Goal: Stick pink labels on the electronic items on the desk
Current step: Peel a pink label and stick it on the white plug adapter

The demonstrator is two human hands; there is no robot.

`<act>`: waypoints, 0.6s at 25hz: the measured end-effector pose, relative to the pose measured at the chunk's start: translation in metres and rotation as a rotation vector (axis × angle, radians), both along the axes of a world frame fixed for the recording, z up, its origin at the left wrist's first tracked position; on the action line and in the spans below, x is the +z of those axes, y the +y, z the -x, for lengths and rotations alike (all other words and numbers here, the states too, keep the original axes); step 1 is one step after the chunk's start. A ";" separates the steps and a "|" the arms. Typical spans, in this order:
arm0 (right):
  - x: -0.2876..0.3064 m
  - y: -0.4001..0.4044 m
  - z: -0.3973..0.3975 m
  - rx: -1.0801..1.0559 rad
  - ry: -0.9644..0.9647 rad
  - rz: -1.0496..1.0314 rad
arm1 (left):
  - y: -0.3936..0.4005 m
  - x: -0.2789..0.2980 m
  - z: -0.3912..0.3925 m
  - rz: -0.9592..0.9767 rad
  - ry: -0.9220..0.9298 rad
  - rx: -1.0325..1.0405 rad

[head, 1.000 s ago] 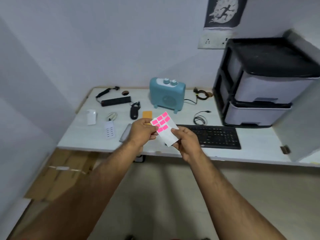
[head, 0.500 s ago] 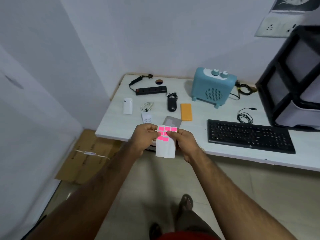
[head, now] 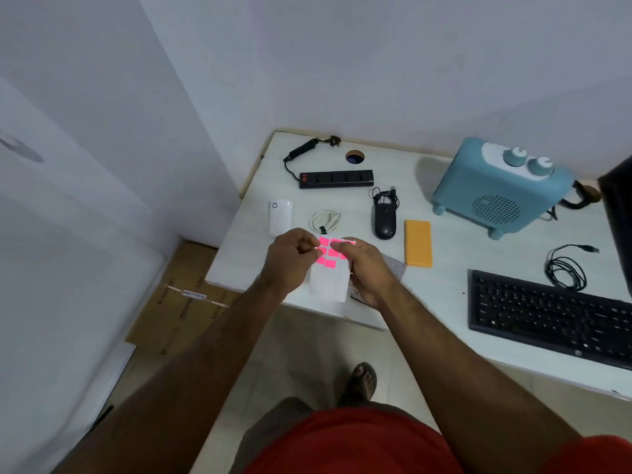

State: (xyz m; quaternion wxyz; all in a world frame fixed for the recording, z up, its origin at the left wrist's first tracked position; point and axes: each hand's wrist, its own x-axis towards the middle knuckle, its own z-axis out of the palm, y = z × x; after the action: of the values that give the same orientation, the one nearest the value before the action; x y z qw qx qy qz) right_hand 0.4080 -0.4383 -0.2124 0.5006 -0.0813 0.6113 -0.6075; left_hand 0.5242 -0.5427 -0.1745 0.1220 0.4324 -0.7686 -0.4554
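Observation:
A white sheet of pink labels (head: 329,275) hangs between both hands above the desk's front left corner. My left hand (head: 290,260) pinches the sheet's left edge near the labels. My right hand (head: 367,268) grips its right side, thumb on the pink rows. Behind the hands, on the white desk (head: 444,278), lie a white device (head: 280,217), a coiled white cable (head: 325,220), a black mouse (head: 384,222), an orange power bank (head: 418,243) and a black power strip (head: 337,179). A grey flat item (head: 393,266) peeks out under my right hand.
A blue speaker with two knobs (head: 502,189) stands at the back right. A black keyboard (head: 554,316) and a coiled black cable (head: 566,268) lie at the right. A black drawer unit (head: 619,227) edges the right side. Cardboard (head: 184,299) lies on the floor, left of the desk.
The view has swung left and down and come closer to the desk's left end. Both hands still hold the label sheet, now upright over the desk's front edge.

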 end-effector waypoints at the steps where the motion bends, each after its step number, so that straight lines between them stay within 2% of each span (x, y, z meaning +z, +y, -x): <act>1: -0.001 -0.011 0.004 -0.007 0.019 -0.023 | -0.011 -0.003 0.004 0.008 -0.018 -0.025; 4: -0.011 -0.041 0.007 -0.038 0.030 -0.084 | -0.043 -0.012 0.012 0.076 -0.093 -0.084; 9: -0.028 -0.087 0.006 -0.113 -0.023 -0.125 | -0.095 -0.034 0.027 0.155 -0.063 -0.173; 15: -0.044 -0.115 0.006 -0.196 -0.041 -0.197 | -0.133 -0.062 0.040 0.119 -0.085 -0.312</act>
State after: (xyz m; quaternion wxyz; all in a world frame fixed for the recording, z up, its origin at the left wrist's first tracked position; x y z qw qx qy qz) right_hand 0.4020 -0.5529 -0.2561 0.4568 0.0410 0.6626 -0.5922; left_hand 0.4841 -0.6754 -0.2368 0.0423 0.3187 -0.8565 -0.4039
